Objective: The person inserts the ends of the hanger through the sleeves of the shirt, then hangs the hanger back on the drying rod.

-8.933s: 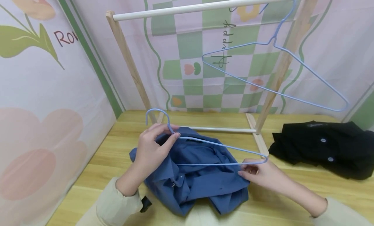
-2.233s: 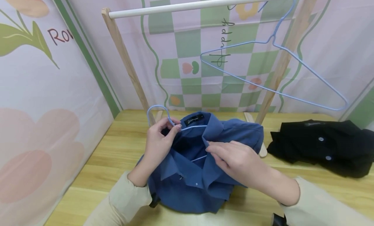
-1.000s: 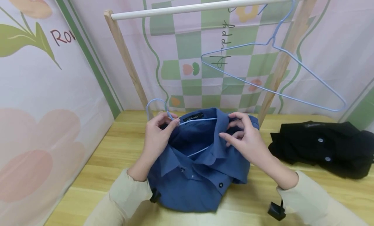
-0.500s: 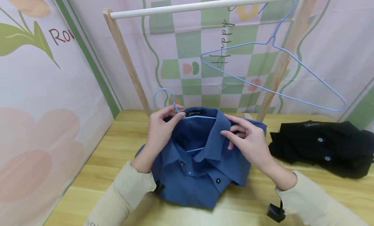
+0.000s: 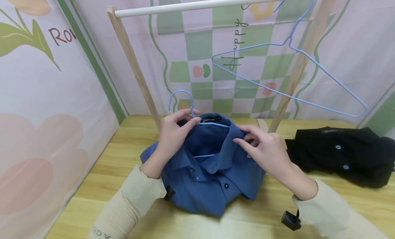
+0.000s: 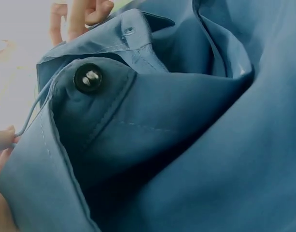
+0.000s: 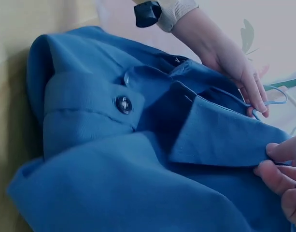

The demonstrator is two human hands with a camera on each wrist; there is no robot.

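Note:
In the head view a blue button shirt (image 5: 200,194) is bunched low in the middle, its open collar facing up. A light blue wire hanger (image 5: 182,91) sits inside the shirt; its hook rises out of the neck opening, while its arms are mostly hidden by cloth. My left hand (image 5: 172,134) pinches the hanger's neck between thumb and fingers, beside the black collar label (image 5: 213,119). My right hand (image 5: 268,148) pinches the collar's right side; the right wrist view shows thumb and finger at the collar (image 7: 210,137). A dark button (image 6: 88,78) shows large in the left wrist view.
A rack with a white rail (image 5: 197,5) and wooden legs stands behind the shirt. Another blue hanger (image 5: 290,40) hangs from the rail at right. Folded black clothing (image 5: 311,153) with pale buttons lies right on the wooden table (image 5: 102,177).
Earlier the hanger lay over the shirt with its right arm outside; now it is inside the shirt. Lately the hook has shifted right and up with my left hand. My right hand keeps the collar.

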